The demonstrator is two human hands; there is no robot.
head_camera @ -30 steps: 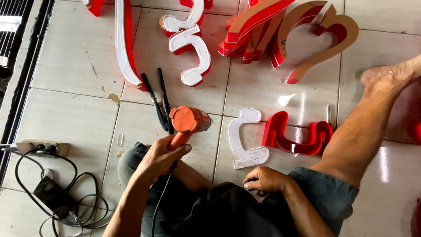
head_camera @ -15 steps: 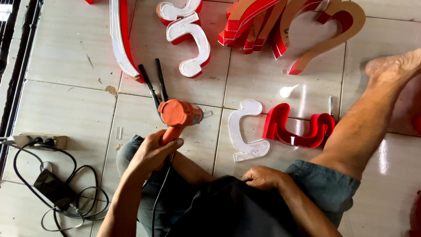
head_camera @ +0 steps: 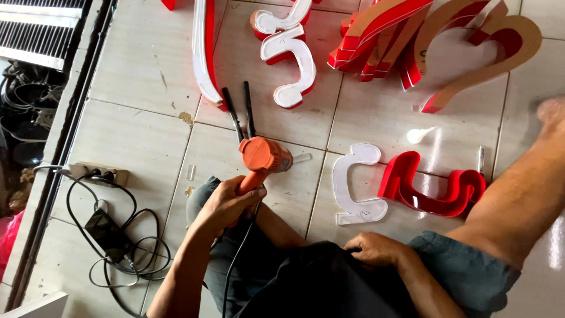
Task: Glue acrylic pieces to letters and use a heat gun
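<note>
My left hand (head_camera: 226, 203) grips the handle of an orange heat gun (head_camera: 263, 158), whose nozzle points right over the tiled floor. Its black cord runs down past my knee. My right hand (head_camera: 375, 249) rests on my dark shorts, fingers curled, holding nothing I can see. Just beyond it lie a white flat letter face (head_camera: 355, 184) and a red letter shell (head_camera: 432, 185) side by side on the tiles. A pair of black-handled pliers (head_camera: 240, 113) lies behind the heat gun.
More red and white sign letters (head_camera: 289, 53) and tan-backed shapes (head_camera: 488, 50) lie at the far side. A power strip (head_camera: 97, 174), adapter and tangled cables (head_camera: 112, 238) sit at the left by a metal track. My bare right leg (head_camera: 529, 194) stretches to the right.
The view has shifted slightly. My left hand keeps hold of the heat gun in about the same spot; my right hand stays on my lap.
</note>
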